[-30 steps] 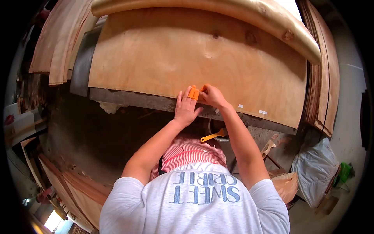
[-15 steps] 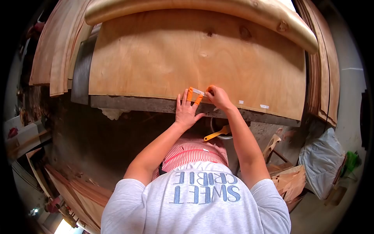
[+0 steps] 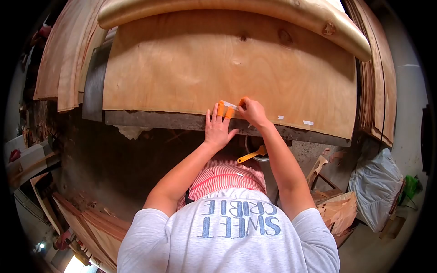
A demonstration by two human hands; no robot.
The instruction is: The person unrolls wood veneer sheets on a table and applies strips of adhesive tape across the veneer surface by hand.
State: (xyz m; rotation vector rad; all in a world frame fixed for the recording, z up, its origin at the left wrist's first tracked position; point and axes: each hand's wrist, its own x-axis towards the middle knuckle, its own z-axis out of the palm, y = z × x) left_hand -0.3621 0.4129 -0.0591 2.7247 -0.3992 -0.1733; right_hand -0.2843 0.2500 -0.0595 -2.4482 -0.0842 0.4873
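A wide sheet of wood veneer [image 3: 218, 63] lies over a dark metal-edged bench [image 3: 159, 119]. My left hand [image 3: 219, 129] rests at its near edge, fingers spread and pressed flat, with orange covers on two fingertips. A short strip of white tape [image 3: 229, 105] runs from these fingertips to my right hand [image 3: 253, 113]. The right fingers, also with orange on them, are pinched at the tape's right end. Two small white tape pieces, a nearer one [image 3: 281, 117] and a longer one [image 3: 308, 122], stick to the veneer further right.
A veneer roll [image 3: 227, 6] lies across the far side. Veneer stacks stand at left [image 3: 68, 54] and right [image 3: 380, 82]. Below the bench edge, a yellow-handled tool [image 3: 251, 154] leans in a round container [image 3: 264, 159]. A pale plastic bag [image 3: 375, 189] is on the right.
Both hands stay at the tape by the veneer's edge, with only a very slight shift of the fingers. The view has moved a little.
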